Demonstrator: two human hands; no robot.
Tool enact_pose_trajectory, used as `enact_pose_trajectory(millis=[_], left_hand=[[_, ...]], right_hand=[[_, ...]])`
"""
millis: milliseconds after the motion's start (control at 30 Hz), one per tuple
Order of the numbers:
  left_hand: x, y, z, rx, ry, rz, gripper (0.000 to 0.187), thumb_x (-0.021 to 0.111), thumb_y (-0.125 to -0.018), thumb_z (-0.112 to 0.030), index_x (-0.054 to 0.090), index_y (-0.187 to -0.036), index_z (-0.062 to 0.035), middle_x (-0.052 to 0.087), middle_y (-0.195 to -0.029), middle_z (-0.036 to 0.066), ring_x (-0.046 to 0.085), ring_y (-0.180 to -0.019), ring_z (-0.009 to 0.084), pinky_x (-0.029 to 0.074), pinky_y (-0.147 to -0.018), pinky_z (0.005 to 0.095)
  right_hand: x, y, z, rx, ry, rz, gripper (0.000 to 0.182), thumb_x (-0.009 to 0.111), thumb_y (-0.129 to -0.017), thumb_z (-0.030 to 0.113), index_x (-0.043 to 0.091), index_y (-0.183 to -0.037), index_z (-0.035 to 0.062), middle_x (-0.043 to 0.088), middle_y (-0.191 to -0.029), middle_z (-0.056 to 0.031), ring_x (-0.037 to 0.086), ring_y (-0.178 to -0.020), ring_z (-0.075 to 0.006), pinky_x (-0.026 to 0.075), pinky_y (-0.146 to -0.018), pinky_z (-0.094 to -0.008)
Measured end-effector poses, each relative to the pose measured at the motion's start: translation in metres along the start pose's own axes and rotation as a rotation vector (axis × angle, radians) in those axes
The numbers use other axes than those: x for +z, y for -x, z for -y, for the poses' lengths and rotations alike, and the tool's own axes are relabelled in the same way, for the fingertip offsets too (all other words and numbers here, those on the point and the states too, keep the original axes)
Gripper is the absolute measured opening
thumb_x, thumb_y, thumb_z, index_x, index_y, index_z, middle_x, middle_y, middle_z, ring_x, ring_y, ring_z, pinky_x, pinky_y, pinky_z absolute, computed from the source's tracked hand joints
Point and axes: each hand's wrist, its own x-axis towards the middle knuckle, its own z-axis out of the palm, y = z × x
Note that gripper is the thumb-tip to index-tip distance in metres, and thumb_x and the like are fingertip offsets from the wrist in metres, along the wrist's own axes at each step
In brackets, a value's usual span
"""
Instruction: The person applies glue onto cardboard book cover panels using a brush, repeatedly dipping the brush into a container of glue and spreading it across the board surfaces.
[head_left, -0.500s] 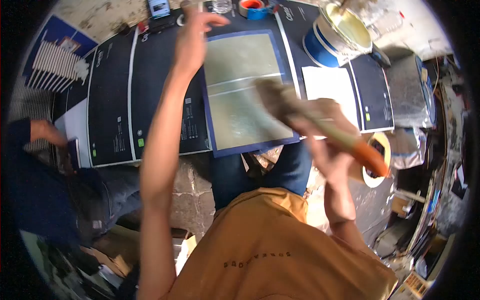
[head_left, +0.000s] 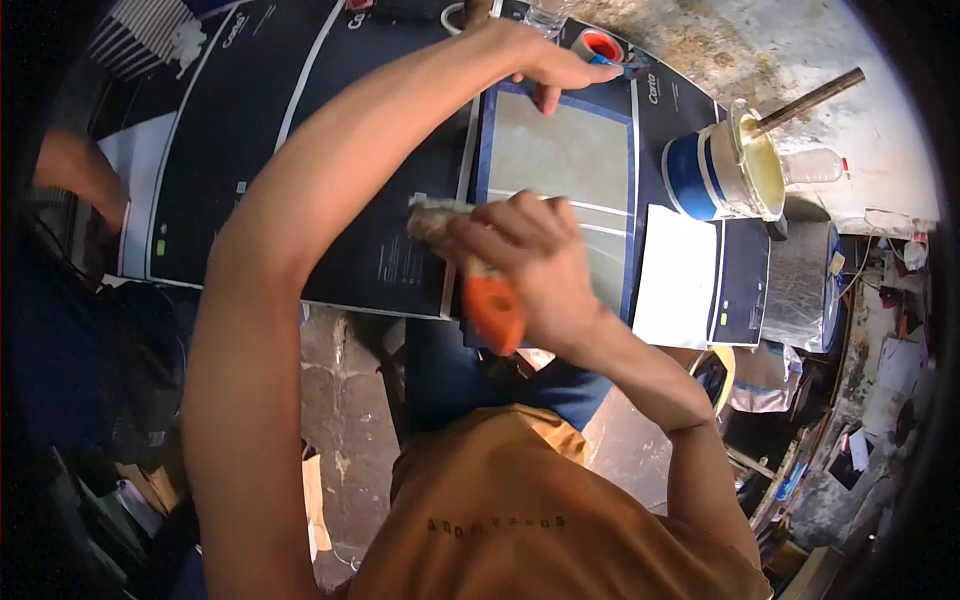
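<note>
My right hand [head_left: 540, 265] is closed around a paintbrush [head_left: 492, 312] with an orange handle end. The brush's pale bristles [head_left: 430, 220] point left, over the left edge of a greyish panel [head_left: 565, 150] edged in blue. A pale line crosses this panel, which lies on the black boards. My left hand [head_left: 545, 62] reaches over the panel's far edge. One of its fingers stretches right towards a blue and red tape roll [head_left: 600, 45], another points down at the panel's top border.
A blue and white bucket [head_left: 695, 175] with pale yellowish contents and a stick [head_left: 810, 100] stands at the right. Near it are a white sheet [head_left: 675, 275] and a clear plastic bottle [head_left: 812, 166]. Another person's hand [head_left: 85, 180] is at the left edge. Black boards [head_left: 350, 130] cover the table.
The view has shifted. My right hand has swung the brush leftward across the panel to its left side. My left hand has moved right, over the panel's far edge.
</note>
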Motion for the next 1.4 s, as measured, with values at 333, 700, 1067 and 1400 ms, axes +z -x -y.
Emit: enact_pose_trajectory(millis=[333, 700, 1067, 1400], left_hand=[[0.001, 0.001, -0.008, -0.085, -0.009, -0.061, 0.103, 0.016, -0.087, -0.083, 0.068, -0.121, -0.001, 0.064, -0.13, 0.013, 0.047, -0.133, 0.0262, 0.036, -0.104, 0.0465], [0.008, 0.0, -0.006, -0.05, -0.099, -0.088, 0.099, 0.014, -0.082, -0.088, 0.022, -0.157, -0.0236, 0.061, -0.133, 0.014, 0.041, -0.131, 0.0391, 0.033, -0.1, 0.0533], [0.01, -0.006, 0.001, -0.061, -0.149, -0.117, 0.106, 0.017, -0.079, -0.091, 0.025, -0.157, -0.0198, 0.057, -0.137, 0.019, 0.044, -0.133, 0.0436, 0.035, -0.104, 0.052], [0.013, 0.0, -0.008, -0.092, -0.155, -0.116, 0.107, 0.019, -0.078, -0.092, 0.03, -0.156, -0.0196, 0.058, -0.137, 0.017, 0.045, -0.132, 0.0434, 0.033, -0.105, 0.0553]], right_hand=[[-0.004, 0.016, 0.019, -0.045, -0.226, 0.149, 0.045, 0.066, -0.066, 0.011, 0.065, -0.111, 0.0073, 0.064, -0.105, -0.0104, 0.057, -0.09, -0.0264, 0.04, -0.075, -0.0395], [-0.013, 0.059, 0.016, 0.121, -0.121, 0.025, 0.032, 0.064, -0.076, 0.01, 0.068, -0.107, 0.0061, 0.063, -0.1, -0.0109, 0.061, -0.09, -0.029, 0.044, -0.075, -0.039], [-0.014, 0.068, 0.017, 0.145, -0.143, 0.039, 0.037, 0.068, -0.073, 0.011, 0.068, -0.11, 0.0077, 0.063, -0.107, -0.0137, 0.059, -0.095, -0.0307, 0.046, -0.079, -0.0413], [-0.045, 0.07, -0.005, 0.245, -0.032, -0.098, 0.035, 0.066, -0.073, 0.014, 0.068, -0.108, 0.009, 0.062, -0.102, -0.0078, 0.058, -0.089, -0.0256, 0.045, -0.071, -0.0379]])
